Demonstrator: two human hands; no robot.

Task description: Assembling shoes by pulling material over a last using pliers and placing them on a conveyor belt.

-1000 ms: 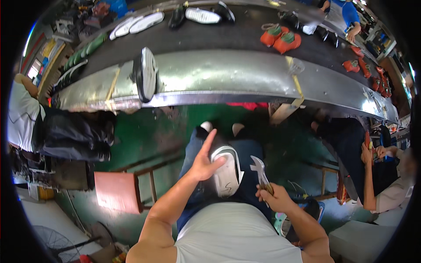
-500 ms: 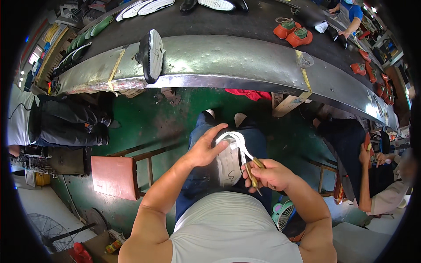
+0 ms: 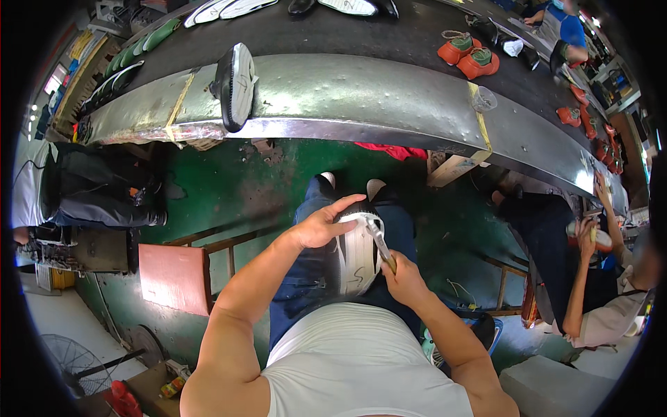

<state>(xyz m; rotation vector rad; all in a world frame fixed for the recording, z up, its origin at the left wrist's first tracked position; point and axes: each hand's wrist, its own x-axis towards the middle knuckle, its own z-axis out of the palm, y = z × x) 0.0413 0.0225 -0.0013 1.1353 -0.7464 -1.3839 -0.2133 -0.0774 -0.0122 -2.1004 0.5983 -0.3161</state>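
Note:
An upturned black shoe (image 3: 360, 260) lies on my lap, its pale underside facing up and bearing a handwritten mark. My left hand (image 3: 325, 226) grips its toe end, thumb on the underside and fingers along the dark upper. In my right hand (image 3: 406, 278) are metal pincers (image 3: 380, 243) with brass-coloured handles. Their head rests at the right of the toe, close to my left fingertips. Whether the jaws pinch the edge is too small to tell. The fingers of my right hand are wrapped round the handles, which they partly hide.
Ahead stands a metal-edged dark bench (image 3: 361, 87) with another black shoe (image 3: 236, 87) on its edge. Orange and green shoes (image 3: 469, 55) lie farther right. A pink-topped stool (image 3: 174, 278) is at my left. People work on both sides, one holding a shoe (image 3: 590, 236) at right.
My right hand has closed the spread handles and turned the pincers upright against the toe. A white loop seen at the toe earlier no longer shows. The co-worker at right has raised an arm.

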